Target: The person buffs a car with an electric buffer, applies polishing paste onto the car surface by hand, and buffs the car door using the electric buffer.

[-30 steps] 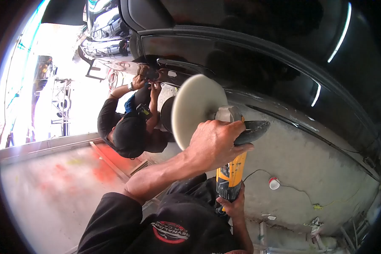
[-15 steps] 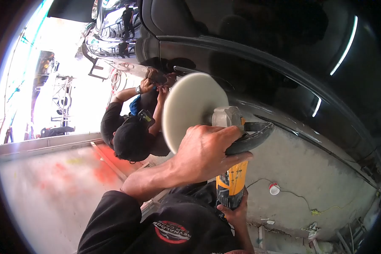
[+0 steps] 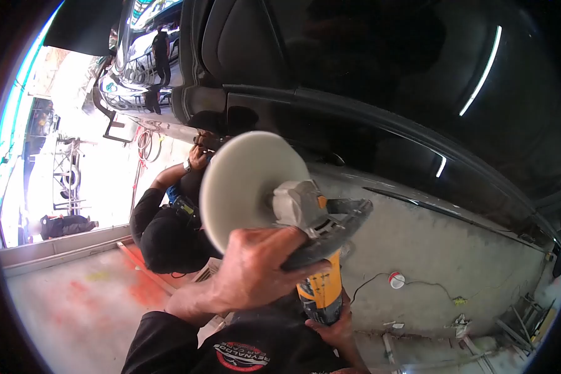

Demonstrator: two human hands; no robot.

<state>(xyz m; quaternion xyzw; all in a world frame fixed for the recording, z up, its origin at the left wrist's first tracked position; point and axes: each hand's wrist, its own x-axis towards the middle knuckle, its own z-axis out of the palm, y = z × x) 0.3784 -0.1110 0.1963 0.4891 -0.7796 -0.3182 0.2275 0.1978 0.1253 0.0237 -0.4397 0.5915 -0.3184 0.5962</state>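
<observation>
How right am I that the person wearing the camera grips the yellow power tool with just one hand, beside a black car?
Not quite: both hands are on it. The head view shows the left hand at the black handle and the right hand around the lower end of the yellow power tool, beside a black car.

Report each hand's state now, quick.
Left hand: closed on the black handle of the yellow polisher.
Right hand: closed around the polisher's rear end, fingers partly hidden.
</observation>
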